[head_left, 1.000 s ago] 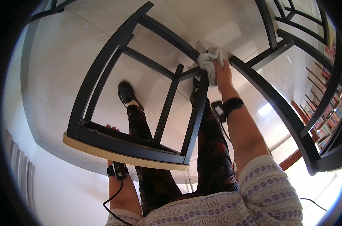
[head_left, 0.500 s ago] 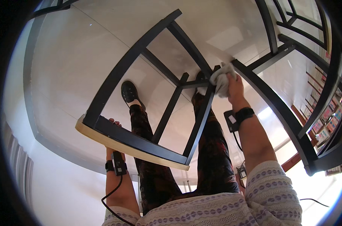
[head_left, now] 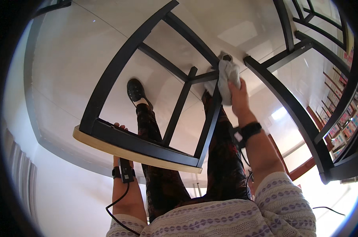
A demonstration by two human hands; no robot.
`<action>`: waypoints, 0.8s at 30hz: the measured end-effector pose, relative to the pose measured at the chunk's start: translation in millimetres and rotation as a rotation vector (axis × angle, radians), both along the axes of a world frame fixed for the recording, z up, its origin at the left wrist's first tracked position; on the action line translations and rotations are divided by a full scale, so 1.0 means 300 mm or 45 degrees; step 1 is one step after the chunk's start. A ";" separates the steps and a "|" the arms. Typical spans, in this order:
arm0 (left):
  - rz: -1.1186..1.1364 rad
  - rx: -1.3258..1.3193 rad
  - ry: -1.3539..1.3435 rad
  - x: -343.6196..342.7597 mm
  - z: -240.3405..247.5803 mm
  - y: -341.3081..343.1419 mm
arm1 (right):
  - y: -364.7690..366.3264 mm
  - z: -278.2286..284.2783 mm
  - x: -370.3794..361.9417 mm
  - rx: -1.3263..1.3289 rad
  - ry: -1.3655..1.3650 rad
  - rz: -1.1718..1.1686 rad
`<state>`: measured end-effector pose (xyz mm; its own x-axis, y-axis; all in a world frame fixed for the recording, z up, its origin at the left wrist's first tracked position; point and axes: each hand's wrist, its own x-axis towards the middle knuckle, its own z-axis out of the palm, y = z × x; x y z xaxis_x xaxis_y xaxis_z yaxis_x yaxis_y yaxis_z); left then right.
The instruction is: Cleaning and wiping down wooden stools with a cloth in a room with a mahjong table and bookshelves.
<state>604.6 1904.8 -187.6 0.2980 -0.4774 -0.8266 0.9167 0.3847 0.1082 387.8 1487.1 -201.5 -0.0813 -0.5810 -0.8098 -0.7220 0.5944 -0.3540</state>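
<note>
A stool with a black frame (head_left: 108, 79) and a pale wooden seat edge (head_left: 108, 148) is tipped in front of me, its legs pointing away. My left hand (head_left: 121, 126) grips the seat end from below; only its fingertips show past the black rail, the palm hidden behind the seat. In my right hand (head_left: 239, 96) is a grey cloth (head_left: 227, 75), wrapped against the far end of the right leg, where a cross rail meets it. The cloth covers that leg end, and part of my fingers is hidden in it.
Another black stool (head_left: 279, 96) lies tipped close on the right, with more black frames beyond it. My dark shoe (head_left: 135, 90) stands on the pale tiled floor (head_left: 64, 79). Shelves of colourful items (head_left: 344, 130) line the far right; a grey curtain (head_left: 24, 173) hangs at left.
The stool has shifted slightly left and its far end has swung a little. My right hand has slid the cloth slightly along the leg end. The left hand keeps its grip.
</note>
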 end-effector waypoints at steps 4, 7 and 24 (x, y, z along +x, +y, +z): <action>-0.058 0.136 -0.098 -0.020 -0.055 0.111 | 0.138 0.167 -0.050 0.174 0.040 0.105; -0.042 0.207 -0.146 -0.033 -0.071 0.137 | 0.203 0.355 -0.044 0.134 0.041 0.682; -0.139 1.114 -0.210 0.018 0.060 -0.143 | 0.043 0.573 -0.145 1.143 -0.713 -0.577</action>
<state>609.9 1861.9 -169.7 0.4351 0.2704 -0.8588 0.8901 0.0144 0.4555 344.3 1499.9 -29.8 0.3662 0.2142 -0.9056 -0.2525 0.9595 0.1249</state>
